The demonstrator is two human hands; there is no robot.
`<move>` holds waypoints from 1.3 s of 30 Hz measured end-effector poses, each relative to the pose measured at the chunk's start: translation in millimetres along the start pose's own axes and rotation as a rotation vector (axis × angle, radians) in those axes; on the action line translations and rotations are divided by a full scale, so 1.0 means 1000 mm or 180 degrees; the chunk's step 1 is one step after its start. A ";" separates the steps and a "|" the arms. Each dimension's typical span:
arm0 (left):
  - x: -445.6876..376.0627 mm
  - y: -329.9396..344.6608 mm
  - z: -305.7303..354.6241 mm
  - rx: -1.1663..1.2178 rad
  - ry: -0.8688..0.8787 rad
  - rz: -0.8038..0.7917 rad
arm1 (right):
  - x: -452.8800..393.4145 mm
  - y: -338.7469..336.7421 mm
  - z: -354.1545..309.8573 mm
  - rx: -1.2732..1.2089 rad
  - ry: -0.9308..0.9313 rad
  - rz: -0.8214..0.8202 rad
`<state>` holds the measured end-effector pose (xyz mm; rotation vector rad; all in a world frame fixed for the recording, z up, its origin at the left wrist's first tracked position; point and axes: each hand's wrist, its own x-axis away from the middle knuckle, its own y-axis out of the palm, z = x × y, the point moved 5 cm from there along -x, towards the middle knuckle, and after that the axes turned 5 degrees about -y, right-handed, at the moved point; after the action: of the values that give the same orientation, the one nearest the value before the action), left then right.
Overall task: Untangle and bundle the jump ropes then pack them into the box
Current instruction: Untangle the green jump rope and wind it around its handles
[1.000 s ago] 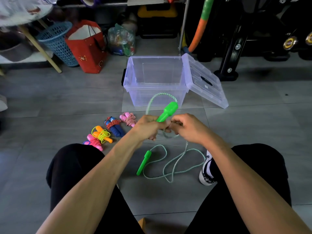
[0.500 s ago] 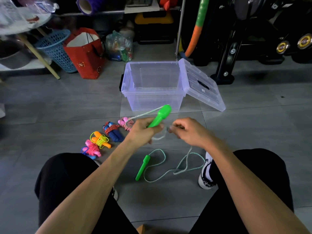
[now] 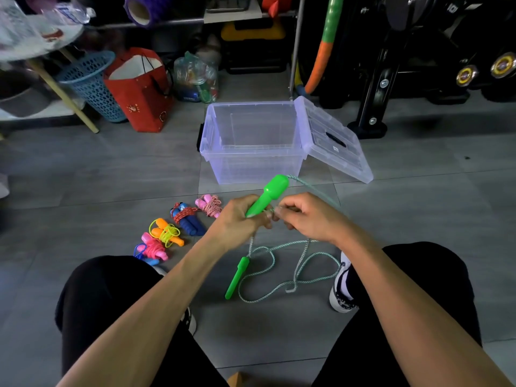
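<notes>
Holding the green handle (image 3: 272,195), the left hand (image 3: 240,219) gripped while the right hand (image 3: 304,216) pinched loose rope (image 3: 279,286); four bundles (image 3: 178,230) lay left, box (image 3: 252,155) empty beyond.

A green-handled jump rope (image 3: 275,270) has one handle (image 3: 269,196) raised and tilted, the other (image 3: 237,277) on the floor amid loose cord loops. Four bundled ropes (image 3: 178,230) lie left of it. The clear box (image 3: 252,141) stands open, its lid (image 3: 333,138) leaning against its right side
</notes>
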<state>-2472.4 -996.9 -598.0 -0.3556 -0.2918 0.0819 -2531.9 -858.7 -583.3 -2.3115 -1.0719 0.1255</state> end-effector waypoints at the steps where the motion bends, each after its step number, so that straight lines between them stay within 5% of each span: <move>1: -0.002 -0.005 -0.003 -0.0043 -0.0068 0.0192 | 0.000 -0.001 0.000 -0.0042 0.0004 0.0039; 6: -0.017 -0.049 -0.051 -0.0329 -0.1213 0.1201 | 0.003 -0.014 0.004 -0.0067 0.0116 0.0298; 9: -0.008 -0.066 -0.070 -0.0572 -0.1890 0.1393 | 0.005 -0.023 0.008 -0.0106 0.0140 0.0533; 13: -0.003 -0.043 -0.039 -0.0513 -0.1055 0.1376 | 0.004 -0.014 0.007 0.0145 0.0030 0.0381; 18: 0.005 -0.003 -0.003 -0.0218 -0.0111 0.0319 | -0.003 0.006 -0.001 0.0212 -0.0071 0.0159; 22: -0.003 -0.018 -0.014 -0.0471 -0.0393 0.0788 | 0.000 -0.001 -0.003 0.0119 -0.0032 0.0296; 27: -0.004 -0.064 -0.067 -0.0789 -0.1734 0.1340 | 0.005 -0.024 0.005 0.0125 0.0055 0.0588; 30: -0.003 -0.049 -0.045 -0.0957 -0.0975 0.1371 | 0.007 -0.024 0.007 0.0167 0.0015 0.0556; 34: 0.004 -0.005 -0.003 -0.0237 -0.0022 0.0374 | 0.003 -0.003 -0.001 0.0268 -0.0070 0.0184; 36: 0.003 0.001 0.000 -0.0206 0.0056 0.0286 | 0.001 0.000 -0.004 0.0144 -0.0043 0.0130; 39: -0.005 -0.018 -0.014 -0.0387 -0.0393 0.0879 | 0.004 -0.006 -0.003 -0.0056 0.0059 0.0198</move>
<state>-2472.4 -1019.3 -605.0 -0.5114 -0.3694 0.3596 -2532.6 -854.5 -576.8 -2.3580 -0.9960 0.1191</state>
